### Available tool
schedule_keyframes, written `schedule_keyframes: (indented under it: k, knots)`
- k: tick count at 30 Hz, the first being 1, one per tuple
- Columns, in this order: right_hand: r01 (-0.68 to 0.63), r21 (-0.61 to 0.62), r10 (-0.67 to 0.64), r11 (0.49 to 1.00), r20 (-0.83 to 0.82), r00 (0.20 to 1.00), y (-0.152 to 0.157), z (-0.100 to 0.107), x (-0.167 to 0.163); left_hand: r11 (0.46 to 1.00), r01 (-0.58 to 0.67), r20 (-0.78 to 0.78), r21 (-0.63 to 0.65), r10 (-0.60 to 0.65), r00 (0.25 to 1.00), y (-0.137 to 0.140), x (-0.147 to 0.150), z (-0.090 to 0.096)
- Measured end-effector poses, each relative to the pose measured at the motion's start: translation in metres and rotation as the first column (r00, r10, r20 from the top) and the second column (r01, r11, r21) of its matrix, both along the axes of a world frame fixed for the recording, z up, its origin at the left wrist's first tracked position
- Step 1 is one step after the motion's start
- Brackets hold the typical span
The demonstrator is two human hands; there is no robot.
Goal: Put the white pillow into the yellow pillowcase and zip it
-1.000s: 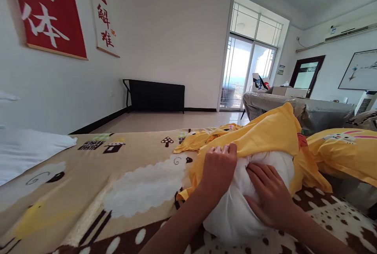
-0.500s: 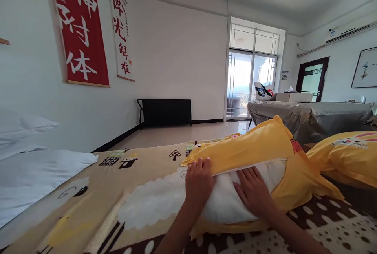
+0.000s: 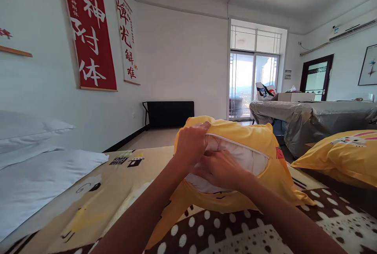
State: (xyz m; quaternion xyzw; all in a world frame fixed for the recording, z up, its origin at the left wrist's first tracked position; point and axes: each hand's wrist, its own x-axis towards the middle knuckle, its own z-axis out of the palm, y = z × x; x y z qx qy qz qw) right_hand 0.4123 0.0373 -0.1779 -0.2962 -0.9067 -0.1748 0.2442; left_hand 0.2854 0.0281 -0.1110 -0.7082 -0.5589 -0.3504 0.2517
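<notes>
A yellow pillowcase [image 3: 232,124] sits around a white pillow [image 3: 244,156], which shows through the long open slit edged in white. At the slit's upper left end, my left hand [image 3: 193,140] is closed on the pillowcase edge. My right hand [image 3: 222,169] is inside the opening, just below the left one, its fingers curled against the white pillow and partly hidden. Orange print shows on the case's right side.
Beneath lies a beige and brown patterned blanket [image 3: 123,187]. White pillows [image 3: 44,179] are stacked at left, and another yellow pillow [image 3: 341,156] with a rabbit face lies at right. Beyond stand a plastic-covered table [image 3: 306,112] and a black folded frame [image 3: 171,113].
My left hand has risen with the case edge, tipping the pillow's left end up. My right hand has moved left and curled, from lying flat on the white pillow.
</notes>
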Motion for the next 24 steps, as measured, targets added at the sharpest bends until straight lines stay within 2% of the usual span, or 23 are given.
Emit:
schedule_keyframes:
  k: [1,3,5,7,9,12,14,15,17,20,22,24]
  knots:
    - [-0.014,-0.02,0.014,1.0,0.016,1.0,0.002,0.009,-0.012,1.0,-0.004,0.014,0.03,0.004,1.0,-0.005,-0.009,-0.001]
    - [-0.015,-0.029,0.015,0.999,0.018,1.0,0.009,0.006,-0.042,0.998,-0.004,0.049,0.062,0.001,0.999,-0.01,-0.028,-0.015]
    - [-0.003,-0.04,0.003,0.999,0.014,1.0,0.016,-0.019,-0.077,1.0,-0.002,0.052,0.021,0.001,0.999,-0.013,-0.047,-0.043]
    - [-0.003,-0.056,0.004,0.998,0.018,1.0,0.019,-0.053,-0.109,0.998,-0.015,0.011,-0.054,0.016,1.0,-0.013,-0.067,-0.082]
    - [-0.047,-0.066,0.05,0.997,0.034,0.998,0.014,-0.085,-0.129,0.997,-0.036,-0.069,-0.073,0.031,0.997,-0.015,-0.088,-0.122]
    - [-0.251,0.003,0.249,0.968,0.09,0.964,-0.002,-0.116,-0.122,1.0,-0.013,-0.259,0.025,0.019,0.966,-0.023,-0.119,-0.17]
    - [-0.392,0.071,0.382,0.917,0.124,0.916,-0.013,-0.128,-0.093,0.991,0.049,-0.388,0.128,0.005,0.921,-0.031,-0.133,-0.185]
    - [-0.42,0.099,0.408,0.902,0.121,0.905,-0.017,-0.133,-0.073,0.981,0.08,-0.437,0.176,0.005,0.9,-0.035,-0.136,-0.188]
    - [-0.382,0.179,0.377,0.907,0.06,0.924,-0.021,-0.14,-0.03,0.967,0.101,-0.485,0.235,0.027,0.874,-0.044,-0.132,-0.186]
    - [-0.254,0.375,0.287,0.892,-0.035,0.957,-0.017,-0.145,0.019,0.959,0.089,-0.518,0.269,0.066,0.853,-0.05,-0.102,-0.167]
    - [-0.221,0.446,0.269,0.867,-0.048,0.962,-0.012,-0.142,0.03,0.97,0.061,-0.506,0.236,0.069,0.86,-0.046,-0.072,-0.145]
    - [-0.218,0.454,0.266,0.864,-0.043,0.963,-0.008,-0.135,0.023,0.997,-0.027,-0.432,0.076,0.057,0.9,-0.035,-0.042,-0.122]
